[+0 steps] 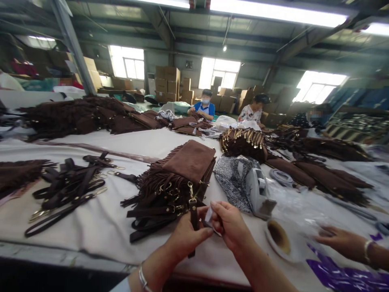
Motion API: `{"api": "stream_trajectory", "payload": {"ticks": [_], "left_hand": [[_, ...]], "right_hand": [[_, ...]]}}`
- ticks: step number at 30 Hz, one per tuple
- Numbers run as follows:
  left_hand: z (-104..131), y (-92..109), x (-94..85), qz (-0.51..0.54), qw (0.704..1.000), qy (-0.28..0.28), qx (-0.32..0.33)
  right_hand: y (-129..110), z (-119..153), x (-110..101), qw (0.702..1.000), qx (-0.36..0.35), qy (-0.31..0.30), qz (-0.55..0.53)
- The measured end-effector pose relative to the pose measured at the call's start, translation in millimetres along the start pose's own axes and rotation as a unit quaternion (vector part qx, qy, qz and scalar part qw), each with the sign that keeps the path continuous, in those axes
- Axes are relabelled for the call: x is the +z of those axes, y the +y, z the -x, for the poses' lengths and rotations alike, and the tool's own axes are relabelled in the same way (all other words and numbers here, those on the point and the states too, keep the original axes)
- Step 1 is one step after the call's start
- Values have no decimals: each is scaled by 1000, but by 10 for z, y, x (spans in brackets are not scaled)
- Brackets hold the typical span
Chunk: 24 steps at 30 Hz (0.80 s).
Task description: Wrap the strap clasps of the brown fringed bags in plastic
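Wht tbl [112,227]; bag stack [191,158], tape disp. [258,192] ahead; L hand [184,235] gripping strap [193,213], R hand [227,223] pinching slip [208,215]

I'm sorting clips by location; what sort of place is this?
Probably a bag-making workshop: brown fringed bags lie stacked, dark straps lie heaped nearby, and cardboard boxes stand piled farther back.

Brown cardboard boxes [167,84] stand stacked between bright rectangular windows [126,62], long white tube lights [279,13] blaze overhead, glossy purple plastic [337,271] gleams lower right!
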<state>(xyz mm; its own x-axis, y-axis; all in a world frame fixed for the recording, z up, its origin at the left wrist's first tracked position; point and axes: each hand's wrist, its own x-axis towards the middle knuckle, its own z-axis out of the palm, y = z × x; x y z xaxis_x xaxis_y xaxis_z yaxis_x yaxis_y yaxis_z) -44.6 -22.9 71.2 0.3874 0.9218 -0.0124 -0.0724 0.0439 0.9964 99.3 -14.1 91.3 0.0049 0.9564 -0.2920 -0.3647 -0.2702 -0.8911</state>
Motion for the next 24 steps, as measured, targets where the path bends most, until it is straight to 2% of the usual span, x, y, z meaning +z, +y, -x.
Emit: {"api": "stream_trajectory", "payload": {"ticks": [2, 5, 7, 9, 10, 13, 15, 17, 19, 22, 24], "left_hand": [[2, 19, 19, 11, 1000, -9, 9], [-5, -6, 27, 39, 998, 52, -27], [-4, -44, 9, 60, 993, 80, -66], [2, -73, -18, 85, 991, 61, -87], [5, -79, -29, 99, 990, 45, -93], [14, -63, -35, 120, 987, 6, -110], [40, -37, -31, 100, 988, 4, -117], [105, -9, -41, 59, 991, 2, -118], [213, 25, -79, 6, 994, -26, -105], [379, 114, -171, -63, 991, -88, -83], [419, 214, -230, -80, 987, -108, -90]], "right_hand": [[24, 0, 22, 1000, 3, -3, -3], [50, 24, -25, 1000, -5, -15, 16], [40, 44, -108, 997, -42, 5, 60], [0, 61, -195, 989, -83, 25, 120], [-26, 67, -224, 985, -92, 15, 147], [-102, 75, -219, 973, -63, -99, 200], [-128, 69, -166, 965, -53, -135, 221], [-129, 60, -138, 961, -68, -113, 241], [-105, 58, -178, 960, -88, -80, 254], [-30, 86, -340, 963, -99, -47, 247], [37, 128, -449, 966, -98, -37, 237]]}}
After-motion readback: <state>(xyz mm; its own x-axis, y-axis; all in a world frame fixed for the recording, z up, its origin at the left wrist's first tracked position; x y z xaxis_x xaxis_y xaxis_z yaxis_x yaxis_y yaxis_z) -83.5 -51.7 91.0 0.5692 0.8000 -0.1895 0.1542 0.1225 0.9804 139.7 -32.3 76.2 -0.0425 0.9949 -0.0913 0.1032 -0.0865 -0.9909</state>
